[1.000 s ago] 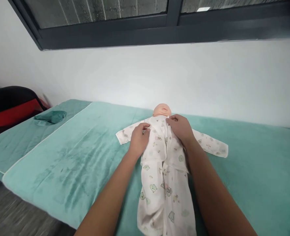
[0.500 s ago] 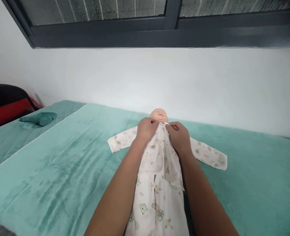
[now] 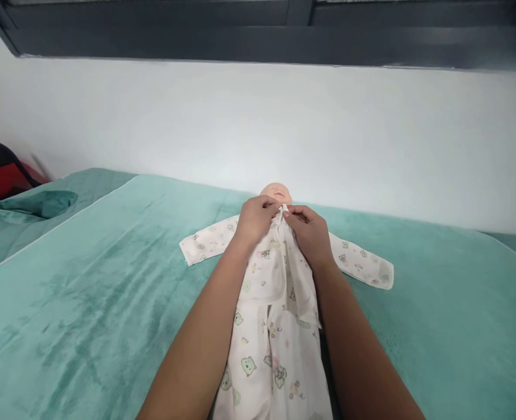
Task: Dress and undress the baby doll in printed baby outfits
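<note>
Nearest us, the white printed baby outfit [image 3: 262, 274] runs off the bottom edge, its lower end cut off, forearms flanking it and covering parts of its sides, with green bedding [image 3: 109, 303] open to either side beyond the spread sleeves. Farther up, the left hand [image 3: 257, 219] and right hand [image 3: 309, 233] are closed, pinching the outfit's neckline just below the doll's head [image 3: 276, 191], the fingertips' exact grip hard to make out and the doll's neck hidden, while behind them the bedding's far edge meets the white wall [image 3: 258, 122], under a cut-off dark window frame [image 3: 197, 32].
</note>
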`<action>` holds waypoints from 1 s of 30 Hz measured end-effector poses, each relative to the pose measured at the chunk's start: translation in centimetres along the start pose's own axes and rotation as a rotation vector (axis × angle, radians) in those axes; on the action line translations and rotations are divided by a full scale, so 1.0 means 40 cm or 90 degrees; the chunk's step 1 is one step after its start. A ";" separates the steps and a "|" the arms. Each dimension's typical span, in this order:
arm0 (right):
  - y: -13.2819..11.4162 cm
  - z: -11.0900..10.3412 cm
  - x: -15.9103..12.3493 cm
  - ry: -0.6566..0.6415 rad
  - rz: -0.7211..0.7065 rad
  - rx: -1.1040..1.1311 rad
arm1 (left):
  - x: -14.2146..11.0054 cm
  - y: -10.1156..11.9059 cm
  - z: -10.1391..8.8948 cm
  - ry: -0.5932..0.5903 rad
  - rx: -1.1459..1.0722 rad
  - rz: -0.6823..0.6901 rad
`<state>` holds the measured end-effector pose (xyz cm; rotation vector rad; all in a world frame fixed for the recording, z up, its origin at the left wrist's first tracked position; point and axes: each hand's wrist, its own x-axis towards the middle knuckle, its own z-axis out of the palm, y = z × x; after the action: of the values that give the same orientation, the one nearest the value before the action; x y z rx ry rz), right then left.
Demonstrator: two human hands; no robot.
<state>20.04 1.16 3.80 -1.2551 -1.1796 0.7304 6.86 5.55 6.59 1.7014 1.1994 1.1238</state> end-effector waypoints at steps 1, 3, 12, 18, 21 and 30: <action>-0.002 0.001 0.000 -0.006 -0.003 -0.011 | -0.001 0.002 0.000 0.000 0.007 0.001; -0.007 0.002 -0.001 -0.021 -0.015 -0.037 | -0.006 0.009 0.000 0.003 0.032 0.001; -0.010 0.000 0.002 -0.088 -0.104 -0.116 | -0.013 0.010 0.002 -0.002 -0.016 -0.056; -0.006 0.000 0.003 -0.108 -0.073 -0.084 | -0.007 0.002 0.006 0.000 -0.122 -0.080; -0.011 0.000 -0.001 -0.108 -0.056 -0.071 | -0.012 0.006 0.007 0.024 -0.199 -0.112; -0.016 -0.001 -0.002 -0.111 -0.013 -0.112 | -0.015 -0.001 0.013 0.032 -0.188 -0.104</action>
<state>19.95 0.94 4.40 -1.3432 -1.4215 0.7448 7.24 4.94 6.24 1.3355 1.1185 1.1839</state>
